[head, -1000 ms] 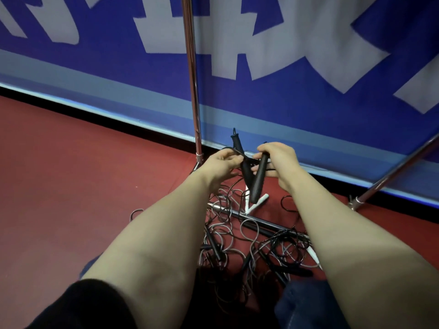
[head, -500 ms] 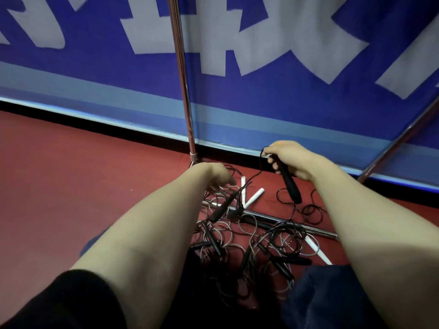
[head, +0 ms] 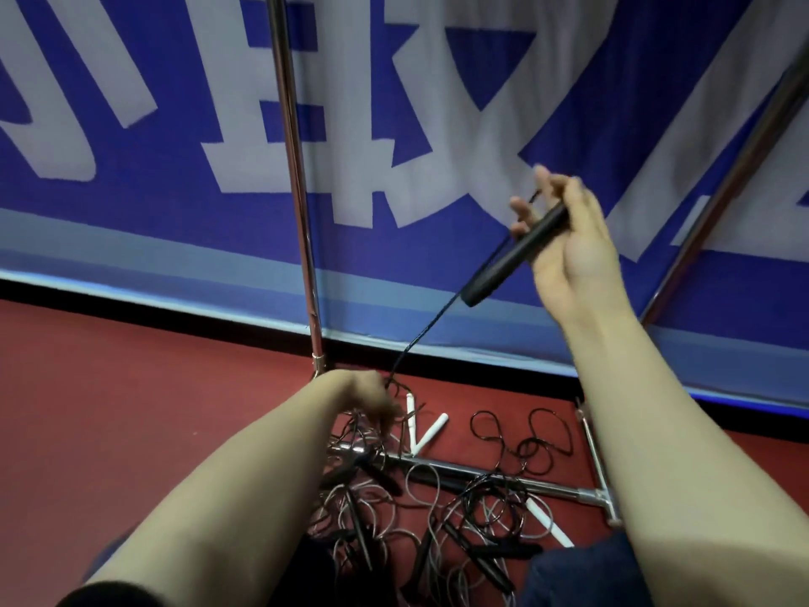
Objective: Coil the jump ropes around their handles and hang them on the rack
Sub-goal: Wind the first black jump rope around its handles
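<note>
My right hand is raised in front of the banner and grips a black jump-rope handle, which points down to the left. Its black rope runs taut down to my left hand. That hand is low over the tangle and blurred; it seems to grip the rope near the floor. A heap of tangled black and grey jump ropes with several black handles lies on the red floor around the rack's base bar. Two white handles lie in a V beside it.
The rack's chrome upright rises at centre left, and a second slanted pole stands at the right. A blue and white banner closes off the back. Bare red floor lies to the left. My knees are at the bottom edge.
My right hand has lifted one handle up and to the right, pulling its rope taut. My left hand dropped from the handles down to the rope pile. The camera has tilted upward.
</note>
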The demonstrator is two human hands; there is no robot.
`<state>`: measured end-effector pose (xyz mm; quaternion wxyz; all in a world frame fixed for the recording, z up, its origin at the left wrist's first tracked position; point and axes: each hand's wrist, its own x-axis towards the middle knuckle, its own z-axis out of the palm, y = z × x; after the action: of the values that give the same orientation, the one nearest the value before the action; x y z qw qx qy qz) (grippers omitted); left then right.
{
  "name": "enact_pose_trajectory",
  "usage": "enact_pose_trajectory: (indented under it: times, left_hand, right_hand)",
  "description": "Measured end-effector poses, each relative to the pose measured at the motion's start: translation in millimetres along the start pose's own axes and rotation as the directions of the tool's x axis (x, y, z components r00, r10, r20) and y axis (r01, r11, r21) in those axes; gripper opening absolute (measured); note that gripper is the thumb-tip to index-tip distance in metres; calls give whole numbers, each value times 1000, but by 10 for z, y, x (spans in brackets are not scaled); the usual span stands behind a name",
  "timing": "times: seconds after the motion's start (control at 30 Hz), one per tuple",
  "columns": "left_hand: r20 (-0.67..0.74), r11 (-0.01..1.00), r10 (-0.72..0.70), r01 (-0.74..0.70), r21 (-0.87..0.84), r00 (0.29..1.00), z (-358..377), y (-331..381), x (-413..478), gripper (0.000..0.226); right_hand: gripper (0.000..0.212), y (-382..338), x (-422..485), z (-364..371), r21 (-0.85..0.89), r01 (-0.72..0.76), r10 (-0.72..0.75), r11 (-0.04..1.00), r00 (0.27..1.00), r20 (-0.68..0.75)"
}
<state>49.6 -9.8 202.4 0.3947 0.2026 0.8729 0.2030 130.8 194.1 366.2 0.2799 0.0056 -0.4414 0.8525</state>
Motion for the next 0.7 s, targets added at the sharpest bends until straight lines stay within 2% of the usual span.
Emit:
enact_pose_trajectory:
  times: [0.07,0.1,0.13,0.2,0.3,0.4,0.47,0.57,0.63,0.7]
  left_hand:
    - [26,980,-63,57,190,998,-59,-118,-26,27]
    - [-8,987,-43,44,152,999,-105,-141,-47,26]
    - [-57,999,-11,14,46,998,-156,-125,-92,22]
    - [-192,982,57,-90,-164,980,-272,43,-228,21]
    - [-352,918,205,-304,-254,913,-412,476,-451,20]
    - [-476,902,330,-421,-95,815,-489,851,-663,16]
    - [-556,909,353,-417,14,752,-553,952,-752,12]
    - [-566,930,323,-366,41,758,-616,977,-827,11]
    - [-537,944,322,-309,117,780,-596,980,-835,13]
    - [-489,935,351,-268,234,799,-523,1010,-848,17]
  right_hand:
    - [7,-30,77,-192,-54,65,-73,996,986,-151]
    - [5,9,96,-284,-167,44,-80,985,972,-219]
    - [6,71,95,-362,-306,-19,-66,952,961,-268]
    - [11,240,50,-446,-497,-195,60,846,960,-275]
    - [33,412,-110,-308,-533,-377,378,758,919,-111]
    - [40,473,-227,-81,-656,-365,558,661,824,103]
    - [35,482,-230,-3,-736,-286,556,613,818,146]
    - [27,424,-188,-16,-748,-254,496,613,861,113]
    - [25,400,-157,-86,-672,-338,507,659,859,66]
    - [40,428,-151,-155,-645,-415,547,642,837,7]
